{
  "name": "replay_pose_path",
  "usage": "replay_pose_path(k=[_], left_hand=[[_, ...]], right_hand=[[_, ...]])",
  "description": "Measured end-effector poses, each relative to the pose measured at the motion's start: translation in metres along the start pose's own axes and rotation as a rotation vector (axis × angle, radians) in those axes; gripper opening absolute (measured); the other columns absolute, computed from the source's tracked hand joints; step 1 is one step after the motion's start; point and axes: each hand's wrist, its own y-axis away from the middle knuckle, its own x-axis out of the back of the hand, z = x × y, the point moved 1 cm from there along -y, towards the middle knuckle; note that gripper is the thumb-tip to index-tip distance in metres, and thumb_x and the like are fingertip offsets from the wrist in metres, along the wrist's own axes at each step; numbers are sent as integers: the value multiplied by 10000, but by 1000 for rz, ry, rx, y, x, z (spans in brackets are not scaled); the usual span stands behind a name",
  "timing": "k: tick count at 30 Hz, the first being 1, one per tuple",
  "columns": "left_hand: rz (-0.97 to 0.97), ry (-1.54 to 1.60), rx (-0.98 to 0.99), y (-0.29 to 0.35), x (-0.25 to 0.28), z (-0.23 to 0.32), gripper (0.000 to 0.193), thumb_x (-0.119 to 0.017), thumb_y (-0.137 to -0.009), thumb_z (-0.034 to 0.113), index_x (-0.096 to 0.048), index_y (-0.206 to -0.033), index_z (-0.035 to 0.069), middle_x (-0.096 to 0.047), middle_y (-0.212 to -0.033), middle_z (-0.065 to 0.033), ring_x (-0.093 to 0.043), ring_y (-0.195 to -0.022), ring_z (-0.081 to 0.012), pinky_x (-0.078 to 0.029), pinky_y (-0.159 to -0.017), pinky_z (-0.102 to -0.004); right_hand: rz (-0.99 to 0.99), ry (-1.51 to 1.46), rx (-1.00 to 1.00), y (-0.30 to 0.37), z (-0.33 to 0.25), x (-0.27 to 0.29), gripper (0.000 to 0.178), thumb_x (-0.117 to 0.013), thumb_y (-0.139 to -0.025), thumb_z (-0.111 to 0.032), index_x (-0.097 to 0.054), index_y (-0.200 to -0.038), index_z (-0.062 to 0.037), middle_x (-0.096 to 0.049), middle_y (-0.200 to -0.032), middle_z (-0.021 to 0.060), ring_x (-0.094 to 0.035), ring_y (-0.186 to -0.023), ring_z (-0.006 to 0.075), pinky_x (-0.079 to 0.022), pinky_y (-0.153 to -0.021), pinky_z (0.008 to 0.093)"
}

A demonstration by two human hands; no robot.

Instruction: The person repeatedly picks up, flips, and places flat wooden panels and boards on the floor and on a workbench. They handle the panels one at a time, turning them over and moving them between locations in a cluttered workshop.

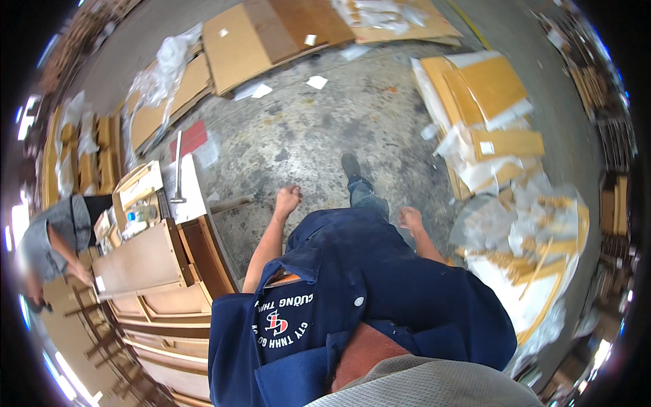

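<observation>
My left hand (288,199) hangs over the bare concrete floor with its fingers curled in, and nothing shows in it. My right hand (409,220) hangs on the other side of my body, fingers loosely curled, also with nothing visible in it. Neither one touches any object. To the left of my left hand, a long-handled hammer (178,169) lies on a white sheet (192,193) at the far end of the wooden furniture pieces (146,261). One of my feet (351,166) is forward on the concrete.
A co-worker (57,237) bends over the furniture at the left, near a clear bottle (141,216). Flat cardboard (234,47) lies ahead. Wrapped boards (485,88) are stacked ahead right. Plastic-wrapped wooden parts (536,234) sit at my right. A red sheet (188,139) lies on the floor.
</observation>
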Motion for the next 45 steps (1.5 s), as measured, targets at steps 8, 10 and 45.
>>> replay_pose_path(k=[8, 10, 45], left_hand=[[178, 56, 479, -12, 25, -47, 300, -524, -856, 242, -681, -966, 11, -676, -781, -198, -681, -745, -299, -515, -736, -394], [249, 187, 641, -7, 28, -49, 304, -521, -848, 240, -684, -958, 8, -674, -810, -217, -676, -797, -320, -509, -752, -414], [1270, 1302, 858, 191, -169, -111, 345, -481, -908, 252, -606, -1115, 5, -687, -934, -154, -671, -795, -212, -524, -660, -375]], right_hand=[[-167, 225, -20, -128, -139, -14, 252, -524, -863, -207, -634, -1009, -34, -651, -838, 104, -642, -680, 228, -546, -607, 367], [-224, 249, 74, -166, -194, -12, 255, -509, -869, -189, -624, -1025, -23, -651, -836, 108, -644, -689, 230, -548, -608, 366], [-1333, 1187, 628, 82, -258, -471, 337, -546, -922, -272, -598, -1133, -13, -655, -937, 99, -640, -795, 178, -509, -655, 295]])
